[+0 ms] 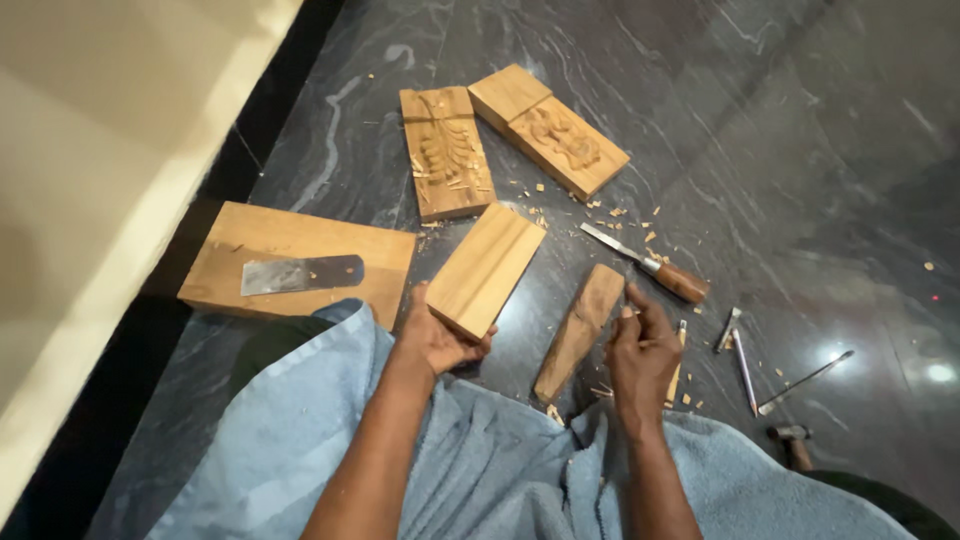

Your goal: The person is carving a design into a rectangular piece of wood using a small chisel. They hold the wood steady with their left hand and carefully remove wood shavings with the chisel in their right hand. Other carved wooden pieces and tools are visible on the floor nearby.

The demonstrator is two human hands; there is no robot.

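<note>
Two bare hands are seen at work in the head view, low of centre, over a blue towel (300,440) spread across the lap, with a dark veined stone floor (800,150) beyond

Head view, left side: the left hand (435,335) is closed around the near end of a plain wooden block (487,268), thumb on its left edge and fingers curled under the lower corner. The block is held tilted, its long axis running from about 7 o'clock at the hand up to 1 o'clock, so nearly all of it lies up and to the right of the grip.

Head view, right side: the right hand (640,350) is seen from the back, fingers bent; its fingertips are pinched at or just beside the upper right edge of a rounded wooden piece (580,328). Whether anything small is held in the pinch cannot be told. That piece lies between the two hands, long axis from 7 o'clock to 1 o'clock, roughly parallel to the held block. The right hand is the nearer one; the left is occupied.

Around them: a wooden-handled chisel (648,263) is noted at 12 o'clock of the right hand, blade pointing to 10 o'clock. Slim metal tools (745,355) lie at 3 o'clock of that hand. Two carved panels (445,150) (560,135) lie at 12 o'clock of the held block, chips scattered around. At 9 o'clock of the left hand a broad board (300,262) carries a flat metal blade (300,273)
</note>
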